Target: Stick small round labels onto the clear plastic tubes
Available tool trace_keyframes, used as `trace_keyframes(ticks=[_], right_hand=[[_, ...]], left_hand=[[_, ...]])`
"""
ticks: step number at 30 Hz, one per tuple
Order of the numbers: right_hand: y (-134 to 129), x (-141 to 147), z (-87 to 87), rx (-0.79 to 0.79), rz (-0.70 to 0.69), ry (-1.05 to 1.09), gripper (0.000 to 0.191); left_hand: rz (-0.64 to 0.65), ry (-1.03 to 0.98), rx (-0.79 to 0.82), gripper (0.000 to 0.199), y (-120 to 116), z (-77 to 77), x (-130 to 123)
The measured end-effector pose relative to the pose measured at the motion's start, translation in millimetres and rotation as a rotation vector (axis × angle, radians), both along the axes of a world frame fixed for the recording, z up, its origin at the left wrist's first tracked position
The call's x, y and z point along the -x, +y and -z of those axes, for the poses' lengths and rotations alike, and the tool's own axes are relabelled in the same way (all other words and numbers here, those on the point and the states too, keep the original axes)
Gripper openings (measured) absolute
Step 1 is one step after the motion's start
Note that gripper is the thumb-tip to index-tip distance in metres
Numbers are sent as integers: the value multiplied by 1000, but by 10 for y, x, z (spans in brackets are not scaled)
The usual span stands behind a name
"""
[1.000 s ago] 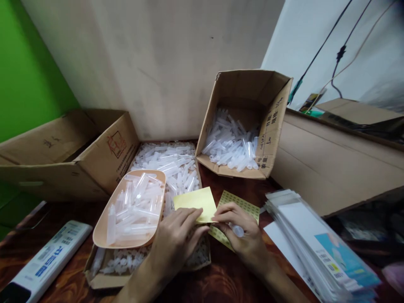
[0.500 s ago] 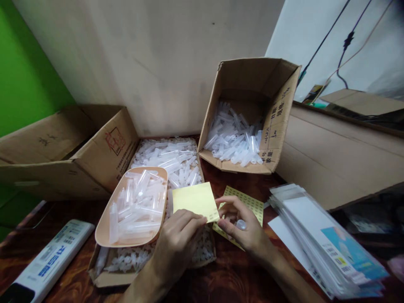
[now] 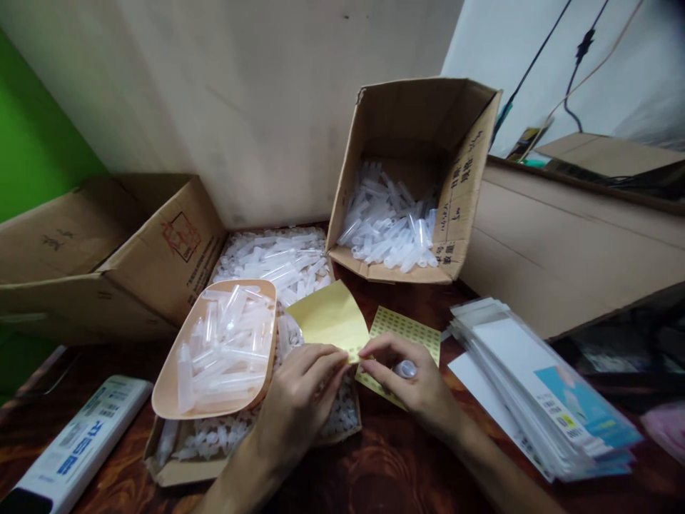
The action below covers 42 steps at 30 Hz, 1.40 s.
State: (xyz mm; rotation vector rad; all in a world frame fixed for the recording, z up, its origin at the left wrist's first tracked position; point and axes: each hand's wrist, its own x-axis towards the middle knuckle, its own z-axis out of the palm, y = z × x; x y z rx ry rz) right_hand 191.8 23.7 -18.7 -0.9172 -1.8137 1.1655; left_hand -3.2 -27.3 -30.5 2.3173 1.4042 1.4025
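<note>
My left hand [image 3: 302,385] grips the lower corner of a yellow sticker sheet [image 3: 327,318], which bows upward. The thumb and forefinger of my right hand [image 3: 414,382] meet the same corner, where a few small dots show. A translucent plastic tube [image 3: 405,369] is tucked in the curled fingers of that hand, mostly hidden. Under the right hand, a second sticker sheet [image 3: 414,335] covered with rows of small round labels lies on the table. To the left of my hands, a peach plastic tray [image 3: 167,378] holds several clear tubes [image 3: 232,357].
The tray rests over a shallow carton [image 3: 187,471] of tubes and small white parts. A tipped cardboard box [image 3: 465,214] with tubes stands behind. Another open box [image 3: 160,250] is at left. Packaging sleeves [image 3: 529,378] lie right; a white printed box [image 3: 80,442] lies left.
My right thumb and forefinger have closed in on the sheet's corner. The sheet, nearly flat before, now bends and tilts up. The whole view has shifted slightly.
</note>
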Motion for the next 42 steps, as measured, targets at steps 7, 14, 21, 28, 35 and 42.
trace_keyframes(ticks=[7, 14, 21, 28, 35, 42], right_hand=[[-25, -26, 11, -5, -134, 50, 12], [-17, -7, 71, 56, -123, -16, 18], [-6, 5, 77, -1, -85, -47, 9], [-28, 8, 66, 19, -82, -9, 8], [-21, 7, 119, -25, -72, -22, 5], [-29, 5, 153, -92, -73, -44, 12]], left_hand=[[84, -23, 54, 24, -13, -32, 6], [98, -62, 94, 17, -3, -66, 6], [67, -51, 65, 15, 9, -63, -12], [68, -46, 58, 15, 3, -27, 13], [50, -10, 39, 15, 3, -61, 23], [64, -34, 93, 15, -17, -63, 22]])
